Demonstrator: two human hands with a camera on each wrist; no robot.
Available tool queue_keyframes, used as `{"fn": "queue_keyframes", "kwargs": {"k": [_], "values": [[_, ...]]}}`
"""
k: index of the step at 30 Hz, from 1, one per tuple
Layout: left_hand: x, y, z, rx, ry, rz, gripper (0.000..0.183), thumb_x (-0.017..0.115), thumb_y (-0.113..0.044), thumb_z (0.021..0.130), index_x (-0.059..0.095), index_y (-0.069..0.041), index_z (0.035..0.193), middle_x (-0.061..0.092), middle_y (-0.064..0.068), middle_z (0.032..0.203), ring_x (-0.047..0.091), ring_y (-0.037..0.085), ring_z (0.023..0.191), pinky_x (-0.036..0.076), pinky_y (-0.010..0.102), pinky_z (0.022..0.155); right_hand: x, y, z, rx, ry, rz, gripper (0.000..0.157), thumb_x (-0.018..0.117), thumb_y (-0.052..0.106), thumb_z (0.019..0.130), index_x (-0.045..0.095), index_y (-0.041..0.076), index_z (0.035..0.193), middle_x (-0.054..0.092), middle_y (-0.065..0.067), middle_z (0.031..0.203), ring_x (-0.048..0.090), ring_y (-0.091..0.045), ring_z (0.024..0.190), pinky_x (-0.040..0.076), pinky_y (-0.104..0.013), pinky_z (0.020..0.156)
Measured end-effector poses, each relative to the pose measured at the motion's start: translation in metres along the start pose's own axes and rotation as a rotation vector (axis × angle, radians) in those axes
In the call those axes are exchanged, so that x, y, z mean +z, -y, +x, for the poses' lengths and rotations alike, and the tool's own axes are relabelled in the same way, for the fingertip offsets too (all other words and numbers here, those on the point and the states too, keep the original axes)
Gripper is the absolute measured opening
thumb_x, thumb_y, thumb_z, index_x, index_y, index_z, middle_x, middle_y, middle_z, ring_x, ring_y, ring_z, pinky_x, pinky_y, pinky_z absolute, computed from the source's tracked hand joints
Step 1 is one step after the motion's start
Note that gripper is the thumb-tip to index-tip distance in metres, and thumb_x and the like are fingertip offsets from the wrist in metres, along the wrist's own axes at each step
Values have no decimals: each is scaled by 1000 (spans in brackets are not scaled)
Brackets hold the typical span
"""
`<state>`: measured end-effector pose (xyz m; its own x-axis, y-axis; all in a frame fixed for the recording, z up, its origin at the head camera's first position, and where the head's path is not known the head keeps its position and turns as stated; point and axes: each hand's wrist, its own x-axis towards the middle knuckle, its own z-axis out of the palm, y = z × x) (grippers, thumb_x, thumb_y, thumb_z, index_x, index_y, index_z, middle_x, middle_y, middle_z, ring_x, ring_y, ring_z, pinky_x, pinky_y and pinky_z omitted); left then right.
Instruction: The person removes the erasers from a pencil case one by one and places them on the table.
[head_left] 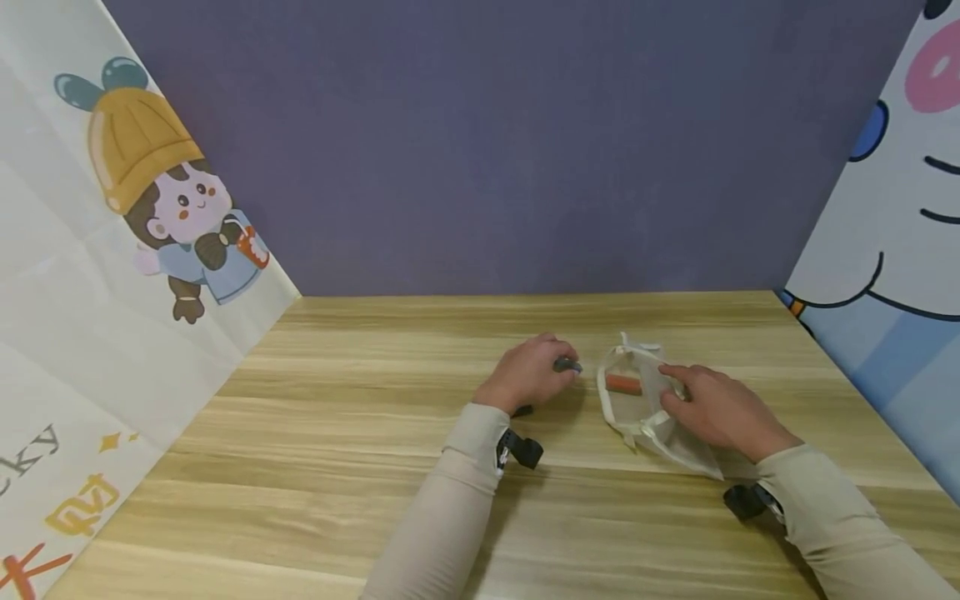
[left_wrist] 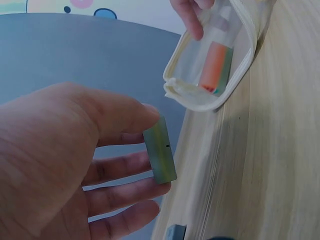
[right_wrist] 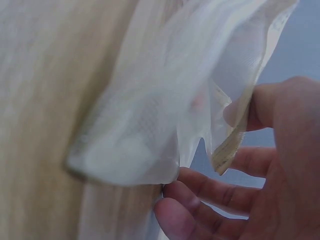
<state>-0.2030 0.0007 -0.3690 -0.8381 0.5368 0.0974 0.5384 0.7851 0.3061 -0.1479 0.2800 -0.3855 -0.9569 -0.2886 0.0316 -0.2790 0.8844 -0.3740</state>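
My left hand [head_left: 528,371] pinches a small grey-green rectangular block [left_wrist: 160,152] between thumb and fingers, just left of the pouch mouth. The pouch [head_left: 606,404] is whitish mesh with a pale trimmed rim and lies on its side, mouth open toward the left. My right hand [head_left: 723,408] grips its upper edge, the thumb on one side of the mesh [right_wrist: 135,130] and fingers on the other. Inside the pouch lies an orange block [head_left: 624,384]; in the left wrist view one side of it looks green. The exact kind of these blocks cannot be told.
A small dark block [head_left: 522,411] lies on the wooden table [head_left: 300,467], partly hidden under my left wrist. A purple-grey panel [head_left: 480,150] stands behind the table. Printed cartoon walls [head_left: 112,333] flank both sides. Each wrist carries a black strap.
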Motion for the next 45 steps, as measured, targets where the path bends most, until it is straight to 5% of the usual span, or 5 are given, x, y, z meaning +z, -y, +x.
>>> {"fn": "queue_keyframes", "kwargs": {"k": [17,34,45], "values": [[-7,13,-2,-49,-26,-82,25,69,-35,96,72,-21,117,67,-5,116,64,12,101,50,32,85,-1,-2,0,-18,-18,-17,52,50,29,102,51,0,145,62,-25,122,57,-20,79,45,-42,68],[-5,23,-5,-23,-14,-173,27,68,-24,98,71,-12,122,65,-1,117,65,14,103,50,29,87,1,-4,-1,-25,-16,-19,53,50,33,103,51,-1,144,58,-30,127,63,-31,94,48,-51,74],[-1,30,-6,-8,-7,-223,24,69,-16,96,72,-11,120,66,0,116,66,11,100,51,26,85,1,-3,-1,-39,-26,-13,52,52,30,103,53,-3,142,62,-26,120,61,-23,84,49,-48,69]]}}
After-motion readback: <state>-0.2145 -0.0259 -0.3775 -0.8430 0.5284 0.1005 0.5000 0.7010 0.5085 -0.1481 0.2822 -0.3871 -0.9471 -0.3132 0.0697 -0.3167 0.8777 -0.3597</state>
